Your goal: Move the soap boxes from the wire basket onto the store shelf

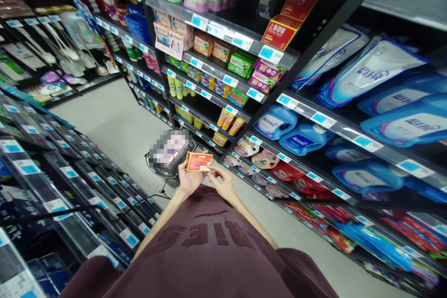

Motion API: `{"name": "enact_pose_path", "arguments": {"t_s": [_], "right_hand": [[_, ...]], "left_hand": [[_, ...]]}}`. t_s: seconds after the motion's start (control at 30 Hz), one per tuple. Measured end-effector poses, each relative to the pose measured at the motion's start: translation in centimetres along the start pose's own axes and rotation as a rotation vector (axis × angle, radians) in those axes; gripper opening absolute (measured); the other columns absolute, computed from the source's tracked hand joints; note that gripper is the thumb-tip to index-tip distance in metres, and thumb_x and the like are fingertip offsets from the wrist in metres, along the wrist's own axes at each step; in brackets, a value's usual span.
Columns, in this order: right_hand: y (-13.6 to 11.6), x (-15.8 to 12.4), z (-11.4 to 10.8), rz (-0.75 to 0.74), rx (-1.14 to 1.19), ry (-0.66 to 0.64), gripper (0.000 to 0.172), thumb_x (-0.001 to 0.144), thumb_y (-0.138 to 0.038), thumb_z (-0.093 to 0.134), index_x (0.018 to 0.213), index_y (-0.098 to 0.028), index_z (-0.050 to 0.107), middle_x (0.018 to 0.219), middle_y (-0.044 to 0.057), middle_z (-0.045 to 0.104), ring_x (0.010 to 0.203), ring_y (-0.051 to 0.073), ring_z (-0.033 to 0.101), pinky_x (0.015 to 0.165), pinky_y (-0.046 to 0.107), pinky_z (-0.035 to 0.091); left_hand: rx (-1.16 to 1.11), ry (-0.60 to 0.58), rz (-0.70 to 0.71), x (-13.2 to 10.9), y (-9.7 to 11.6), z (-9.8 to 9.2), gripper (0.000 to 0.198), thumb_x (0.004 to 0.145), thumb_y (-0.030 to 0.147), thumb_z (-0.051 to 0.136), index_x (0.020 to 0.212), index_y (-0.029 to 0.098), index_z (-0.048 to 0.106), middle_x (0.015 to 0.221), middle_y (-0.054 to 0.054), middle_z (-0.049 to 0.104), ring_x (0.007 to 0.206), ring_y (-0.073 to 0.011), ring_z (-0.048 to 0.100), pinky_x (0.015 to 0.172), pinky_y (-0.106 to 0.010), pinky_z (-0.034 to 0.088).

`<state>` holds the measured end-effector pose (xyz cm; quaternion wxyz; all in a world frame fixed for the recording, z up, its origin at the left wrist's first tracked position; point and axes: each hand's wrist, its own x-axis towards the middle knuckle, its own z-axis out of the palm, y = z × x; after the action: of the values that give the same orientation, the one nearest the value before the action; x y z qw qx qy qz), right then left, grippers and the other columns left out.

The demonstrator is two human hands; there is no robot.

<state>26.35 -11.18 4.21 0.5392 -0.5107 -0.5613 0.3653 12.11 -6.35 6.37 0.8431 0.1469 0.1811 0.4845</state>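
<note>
A small red soap box with yellow edges is in front of my body, its printed side facing up. My left hand is wrapped around the box from below and the left. At the box's lower right corner, the fingertips of my right hand are pinched together against it. Similar red soap boxes stand on an upper shelf ahead. Just beyond my hands, a black basket sits on the floor, its contents partly blurred out.
Shelves of packaged soaps run along the front. To the right are blue detergent jugs and pouches. A tilted rack with price tags lines the left side. Pale floor stretches between them, and brushes hang farther off.
</note>
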Motion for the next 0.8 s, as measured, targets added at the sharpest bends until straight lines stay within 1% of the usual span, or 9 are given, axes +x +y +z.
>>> {"name": "enact_pose_path", "arguments": {"t_s": [0.23, 0.4, 0.6, 0.8], "right_hand": [[0.2, 0.0, 0.1, -0.005, -0.008, -0.03, 0.029, 0.088, -0.029, 0.064, 0.114, -0.02, 0.073, 0.087, 0.006, 0.08, 0.069, 0.017, 0.072, 0.066, 0.03, 0.059], [0.3, 0.0, 0.1, -0.004, 0.0, -0.033, 0.029, 0.089, -0.029, 0.065, 0.115, -0.02, 0.073, 0.087, 0.006, 0.08, 0.067, 0.016, 0.07, 0.065, 0.03, 0.057], [0.4, 0.1, 0.0, 0.028, -0.011, -0.051, 0.034, 0.089, -0.031, 0.064, 0.12, -0.02, 0.07, 0.092, 0.006, 0.08, 0.069, 0.016, 0.069, 0.066, 0.029, 0.057], [0.6, 0.2, 0.1, 0.033, 0.015, -0.082, 0.045, 0.087, -0.032, 0.067, 0.131, -0.021, 0.063, 0.095, 0.005, 0.08, 0.065, 0.014, 0.066, 0.063, 0.027, 0.056]], "left_hand": [[-0.038, 0.001, -0.006, 0.0, 0.0, -0.4, 0.077, 0.082, 0.057, 0.051, 0.142, 0.01, 0.055, 0.121, -0.018, 0.071, 0.107, -0.0363, 0.064, 0.081, -0.042, 0.049], [-0.011, 0.009, -0.008, 0.0, 0.1, -0.4, 0.078, 0.081, 0.059, 0.05, 0.141, 0.009, 0.055, 0.12, -0.018, 0.071, 0.109, -0.0363, 0.064, 0.081, -0.041, 0.049], [0.034, 0.038, 0.028, 0.0, 0.0, -0.4, 0.077, 0.08, 0.057, 0.052, 0.14, 0.008, 0.055, 0.116, -0.017, 0.072, 0.115, -0.0362, 0.062, 0.089, -0.044, 0.048], [0.069, 0.003, 0.056, 0.4, -0.6, -1.6, 0.077, 0.079, 0.048, 0.06, 0.147, 0.015, 0.049, 0.123, -0.014, 0.071, 0.113, -0.0334, 0.065, 0.097, -0.046, 0.047]]}}
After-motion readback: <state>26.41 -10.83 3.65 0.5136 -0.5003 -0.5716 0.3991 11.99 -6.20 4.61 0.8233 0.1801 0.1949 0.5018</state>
